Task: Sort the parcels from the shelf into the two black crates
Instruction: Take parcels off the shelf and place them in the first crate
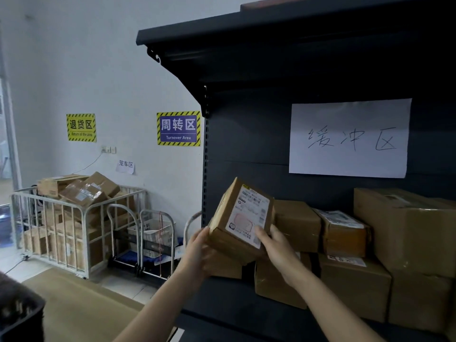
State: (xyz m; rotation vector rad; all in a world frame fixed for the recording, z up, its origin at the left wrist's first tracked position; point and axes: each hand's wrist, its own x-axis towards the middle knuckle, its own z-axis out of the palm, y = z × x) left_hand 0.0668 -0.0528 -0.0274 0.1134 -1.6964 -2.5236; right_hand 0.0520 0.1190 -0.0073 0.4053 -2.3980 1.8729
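Note:
A small cardboard parcel (pixel 240 219) with a white shipping label is held tilted in front of the dark metal shelf (pixel 246 314). My left hand (pixel 199 253) grips its lower left corner from below. My right hand (pixel 277 245) holds its lower right edge, thumb on the label. Several more brown parcels (pixel 345 243) are stacked on the shelf board to the right, the largest (pixel 407 228) at the far right. The corner of one black crate (pixel 19 314) shows at the bottom left.
A white metal cage cart (pixel 61 230) full of cardboard boxes stands by the wall at left. Beside it are folded trolleys (pixel 150 243) with baskets. A brown table surface (pixel 81 307) lies below. Signs hang on the wall and a handwritten paper (pixel 350 138) on the shelf back.

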